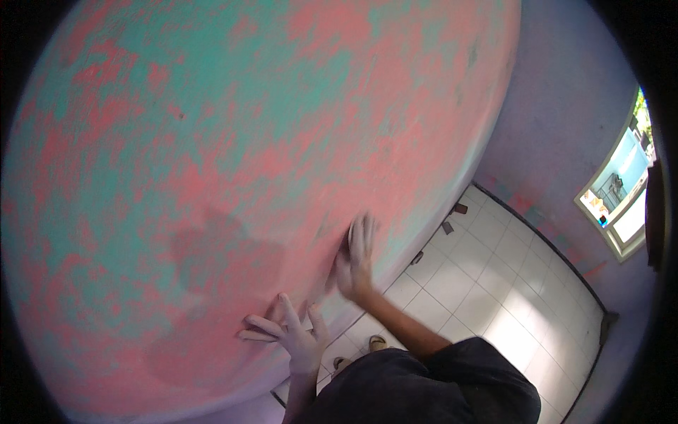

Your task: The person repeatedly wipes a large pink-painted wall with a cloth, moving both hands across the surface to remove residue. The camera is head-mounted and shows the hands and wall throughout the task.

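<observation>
Before me rises a broad wall [254,159] with worn, patchy pink and green paint. My left hand [302,334] rests its spread fingertips on the lower pink part and holds nothing. Higher and to the right, my right hand [359,259] lies against the wall with its fingers together and pointing up; they are blurred. A dark strip shows beside and under these fingers, and whether it is a thin sheet or only shadow is unclear. Pale dust coats both hands.
White floor tiles [471,265] run along the wall's foot. Small brown and grey pieces [447,228] lie there near the wall. My sandalled feet [377,343] stand close to it. At right are a purplish side wall [556,106] and a window frame [609,241].
</observation>
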A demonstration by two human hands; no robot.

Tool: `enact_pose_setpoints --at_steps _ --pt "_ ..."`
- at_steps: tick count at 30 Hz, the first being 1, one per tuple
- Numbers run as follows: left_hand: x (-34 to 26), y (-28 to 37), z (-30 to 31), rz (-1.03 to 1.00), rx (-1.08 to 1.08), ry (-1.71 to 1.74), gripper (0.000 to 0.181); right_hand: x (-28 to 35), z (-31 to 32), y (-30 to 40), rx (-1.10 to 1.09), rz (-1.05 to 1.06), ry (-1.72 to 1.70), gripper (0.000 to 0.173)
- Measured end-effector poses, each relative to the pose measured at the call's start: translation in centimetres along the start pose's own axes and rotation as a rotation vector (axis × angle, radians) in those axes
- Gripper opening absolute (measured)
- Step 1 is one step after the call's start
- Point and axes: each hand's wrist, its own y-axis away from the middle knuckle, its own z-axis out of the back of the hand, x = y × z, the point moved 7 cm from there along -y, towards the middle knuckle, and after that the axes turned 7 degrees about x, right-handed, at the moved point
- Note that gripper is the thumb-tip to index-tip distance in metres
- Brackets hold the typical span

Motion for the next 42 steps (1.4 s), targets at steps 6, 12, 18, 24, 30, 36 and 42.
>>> enact_pose_setpoints --at_steps 6,12,18,24,30,36,42 --pt "0.4 0.3 -0.6 -0.043 0.028 -0.113 0.064 -1.5 1.1 -0.8 -0.085 -0.052 -0.017 0.055" --pt "2.0 1.5 -1.7 -0.062 0.063 -0.176 0.064 -1.8 3.1 -5.0 -0.218 -0.104 -0.186 0.059" --pt "1.4 0.7 -1.8 -0.087 0.02 -0.077 0.053 -1.1 -4.5 8.9 0.111 -0.307 -0.164 0.066" --pt "1.3 1.0 -1.6 -0.129 0.079 -0.087 0.052 -5.1 1.7 -0.7 -0.163 -0.363 -0.21 0.056" --pt "1.3 1.0 -2.4 -0.226 0.074 -0.082 0.051 -2.7 -2.6 6.0 -0.205 -0.376 -0.22 0.053" --pt "1.9 1.9 -2.7 -0.241 0.152 -0.158 0.055 -2.6 0.3 2.8 -0.285 -0.468 -0.334 0.05" --pt "1.7 1.4 -2.4 -0.245 0.045 -0.168 0.049 -2.8 2.9 -2.7 -0.374 -0.395 -0.256 0.048"
